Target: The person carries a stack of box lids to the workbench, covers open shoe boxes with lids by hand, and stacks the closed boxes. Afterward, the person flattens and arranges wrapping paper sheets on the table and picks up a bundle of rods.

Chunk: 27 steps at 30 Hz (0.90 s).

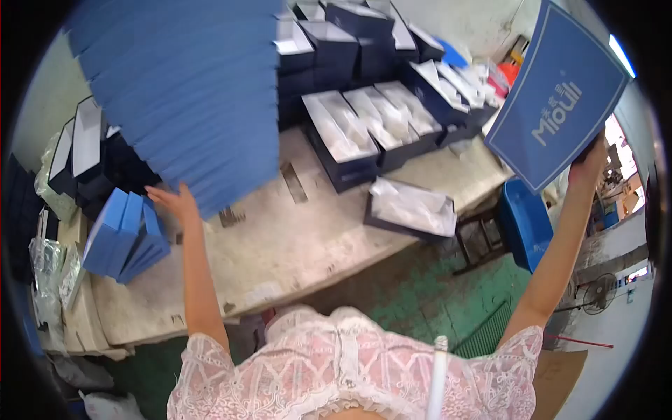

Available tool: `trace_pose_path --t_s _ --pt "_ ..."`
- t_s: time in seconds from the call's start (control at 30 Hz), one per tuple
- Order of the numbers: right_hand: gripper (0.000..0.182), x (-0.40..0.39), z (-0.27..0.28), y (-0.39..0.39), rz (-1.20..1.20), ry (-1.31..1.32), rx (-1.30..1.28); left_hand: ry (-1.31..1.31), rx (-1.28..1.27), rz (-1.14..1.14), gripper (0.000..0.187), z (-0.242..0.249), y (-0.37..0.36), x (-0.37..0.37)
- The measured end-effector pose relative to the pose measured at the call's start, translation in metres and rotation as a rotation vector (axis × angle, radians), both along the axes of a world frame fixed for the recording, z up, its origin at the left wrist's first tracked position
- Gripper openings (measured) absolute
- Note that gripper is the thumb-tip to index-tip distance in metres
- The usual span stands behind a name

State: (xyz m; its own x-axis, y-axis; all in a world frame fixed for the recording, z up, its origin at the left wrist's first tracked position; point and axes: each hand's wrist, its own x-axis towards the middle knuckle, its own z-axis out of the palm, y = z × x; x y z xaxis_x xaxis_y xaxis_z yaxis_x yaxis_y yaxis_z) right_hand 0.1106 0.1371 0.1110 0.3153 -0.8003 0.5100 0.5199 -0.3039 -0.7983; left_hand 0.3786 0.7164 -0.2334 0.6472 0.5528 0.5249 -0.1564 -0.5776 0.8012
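Note:
My right hand (591,159), raised at the right, grips a blue box lid (553,98) by its lower right edge. The lid has a pale border line and "Miouli" lettering, and it hides part of that hand's fingers. My left hand (178,204) is open with fingers spread, right at the lower edge of a tall stack of blue lids (189,105). Left of that hand, several smaller blue boxes (126,234) lean together on the table. A dark blue box with white tissue paper (411,208) sits at the table's front edge, between my hands.
More dark boxes with tissue (343,129) stand in rows on the worn table (280,245), others piled behind. Upright open boxes (87,136) and clear plastic bags (47,269) are at the left. A blue plastic chair (525,224) and a fan (600,292) are at the right.

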Motion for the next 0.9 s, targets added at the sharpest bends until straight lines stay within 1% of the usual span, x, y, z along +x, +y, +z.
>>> trace_pose_path --t_s 0.03,0.1,0.2,0.27,0.3,0.37,0.4,0.43,0.47,0.5,0.53,0.57,0.6,0.63,0.67,0.7,0.77,0.83,0.87,0.9 --pt "0.043 -0.011 -0.023 -0.024 0.032 0.064 0.079 0.069 -0.028 0.033 0.087 0.008 -0.002 0.000" --pt "0.046 -0.017 -0.055 -0.070 0.114 0.150 0.203 0.116 -0.080 0.046 0.087 0.012 0.010 0.017" --pt "0.052 -0.020 -0.111 -0.127 0.345 0.299 0.280 0.115 -0.115 0.113 0.084 0.015 0.020 0.031" --pt "0.054 -0.015 -0.147 -0.143 0.388 0.430 0.299 0.030 -0.074 0.129 0.083 0.028 0.002 0.009" --pt "0.055 -0.015 -0.166 -0.149 0.407 0.495 0.310 0.000 -0.017 0.094 0.080 0.019 -0.015 -0.003" --pt "0.053 -0.014 -0.207 -0.173 0.601 0.573 0.403 -0.062 0.094 0.023 0.074 0.001 -0.049 -0.026" --pt "0.052 -0.013 -0.232 -0.182 0.695 0.608 0.461 -0.078 0.138 -0.085 0.072 -0.016 -0.084 -0.043" --pt "0.053 -0.016 -0.259 -0.187 0.657 0.654 0.485 -0.053 0.272 -0.193 0.067 -0.050 -0.116 -0.053" --pt "0.054 -0.014 -0.279 -0.196 0.615 0.693 0.487 0.029 0.368 -0.301 0.061 -0.071 -0.152 -0.071" --pt "0.055 -0.009 -0.294 -0.209 0.578 0.737 0.479 0.089 0.353 -0.467 0.054 -0.090 -0.190 -0.088" --pt "0.055 -0.007 -0.312 -0.225 0.609 0.780 0.475 0.223 0.321 -0.539 0.046 -0.124 -0.221 -0.097" --pt "0.053 -0.004 -0.314 -0.230 0.635 0.813 0.531 0.325 0.230 -0.737 0.038 -0.143 -0.248 -0.097" --pt "0.051 -0.002 -0.317 -0.229 0.664 0.850 0.594 0.352 0.235 -0.737 0.032 -0.139 -0.285 -0.108" --pt "0.048 0.000 -0.319 -0.226 0.694 0.882 0.655 0.385 0.169 -0.775 0.031 -0.135 -0.315 -0.111" --pt "0.049 0.003 -0.314 -0.214 0.655 0.909 0.739 0.412 0.103 -0.813 0.031 -0.132 -0.339 -0.108" --pt "0.052 0.010 -0.341 -0.236 0.679 0.923 0.747 0.411 0.117 -0.807 0.031 -0.129 -0.356 -0.102" --pt "0.056 0.027 -0.375 -0.251 0.787 0.965 0.802 0.427 0.129 -0.774 0.032 -0.128 -0.385 -0.100" --pt "0.058 0.052 -0.400 -0.238 0.786 1.062 0.672 0.542 0.050 -0.829 0.033 -0.121 -0.409 -0.107" --pt "0.057 0.066 -0.431 -0.243 0.876 1.120 0.628 0.601 0.004 -0.849 0.034 -0.119 -0.416 -0.114" --pt "0.056 0.078 -0.458 -0.245 0.964 1.175 0.588 0.570 0.091 -0.764 0.035 -0.120 -0.420 -0.121"
